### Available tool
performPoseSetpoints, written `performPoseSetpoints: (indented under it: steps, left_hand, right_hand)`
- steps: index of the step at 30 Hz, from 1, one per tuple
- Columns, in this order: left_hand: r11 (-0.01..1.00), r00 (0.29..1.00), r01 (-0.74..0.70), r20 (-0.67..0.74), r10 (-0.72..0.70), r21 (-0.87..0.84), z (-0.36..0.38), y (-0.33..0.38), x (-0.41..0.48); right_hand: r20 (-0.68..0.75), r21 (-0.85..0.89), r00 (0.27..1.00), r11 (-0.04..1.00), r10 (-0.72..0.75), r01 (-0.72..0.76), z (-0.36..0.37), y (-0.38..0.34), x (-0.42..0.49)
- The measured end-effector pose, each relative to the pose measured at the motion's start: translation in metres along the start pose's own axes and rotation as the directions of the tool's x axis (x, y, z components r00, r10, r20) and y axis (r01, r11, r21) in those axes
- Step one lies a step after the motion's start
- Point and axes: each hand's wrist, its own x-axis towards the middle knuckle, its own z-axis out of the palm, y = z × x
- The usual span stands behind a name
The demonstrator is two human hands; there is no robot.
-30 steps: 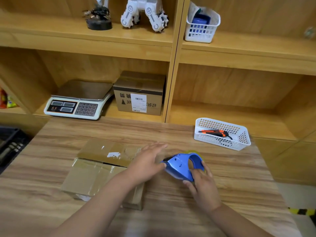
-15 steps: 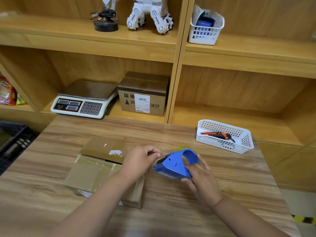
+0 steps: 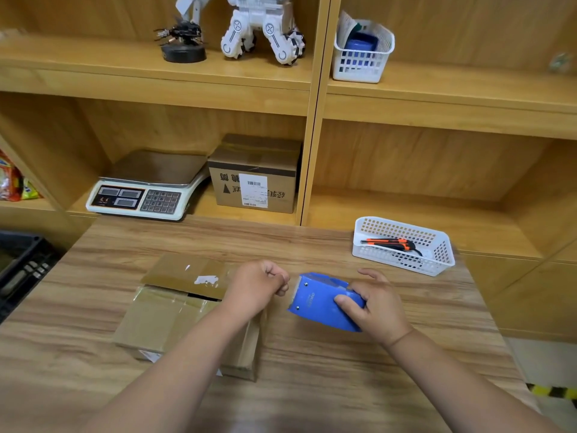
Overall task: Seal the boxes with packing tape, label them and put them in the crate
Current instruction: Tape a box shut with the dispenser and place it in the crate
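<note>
A flat cardboard box [image 3: 162, 320] lies on the wooden table [image 3: 312, 385] left of centre, with its far flap [image 3: 184, 273] folded open. My right hand [image 3: 377, 307] grips a blue tape dispenser [image 3: 315, 304] just right of the box. My left hand [image 3: 256, 289] hovers over the box's right end with its fingers curled. Its fingertips pinch at the dispenser's front edge, where the clear tape end is barely visible. A black crate [image 3: 18, 270] sits at the far left, below table level.
A white basket [image 3: 437, 260] holding an orange utility knife [image 3: 390, 243] stands at the table's back right. On the shelf behind are a scale [image 3: 146, 189] and a labelled cardboard box [image 3: 253, 179].
My right hand has turned the dispenser so its flat blue side faces up. My left hand went from open fingers on the dispenser to a curled pinch at its front edge.
</note>
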Motion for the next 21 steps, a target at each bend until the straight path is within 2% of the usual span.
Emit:
performPoseSetpoints:
  steps: [6,8,11,13,17,21]
  left_hand:
    - [0.998,0.999,0.038,0.001,-0.038,-0.053,-0.01,0.003,0.005]
    - [0.996,0.999,0.037,-0.036,-0.041,-0.083,-0.021,-0.001,0.008]
    - [0.996,0.998,0.051,-0.035,-0.053,-0.067,-0.031,-0.005,0.008]
    - [0.997,0.998,0.049,-0.042,-0.051,-0.056,-0.03,-0.006,0.006]
    - [0.993,0.993,-0.001,-0.118,0.015,0.116,-0.024,-0.004,-0.002]
    - [0.922,0.974,-0.038,-0.193,0.121,0.386,-0.014,0.003,-0.012]
  right_hand:
    - [-0.062,0.021,0.998,1.0,0.019,-0.018,-0.011,-0.003,0.0]
    - [-0.085,-0.048,0.996,0.998,0.024,-0.028,-0.016,0.006,-0.005]
    - [-0.114,-0.19,0.992,0.981,-0.057,0.035,-0.02,0.012,-0.012]
    - [-0.103,-0.262,0.994,0.965,-0.046,0.017,-0.02,0.005,-0.013]
    - [0.03,-0.457,0.996,0.887,0.089,-0.066,-0.023,-0.017,-0.006]
    - [0.114,-0.57,0.977,0.817,0.182,-0.086,-0.019,-0.027,0.0]
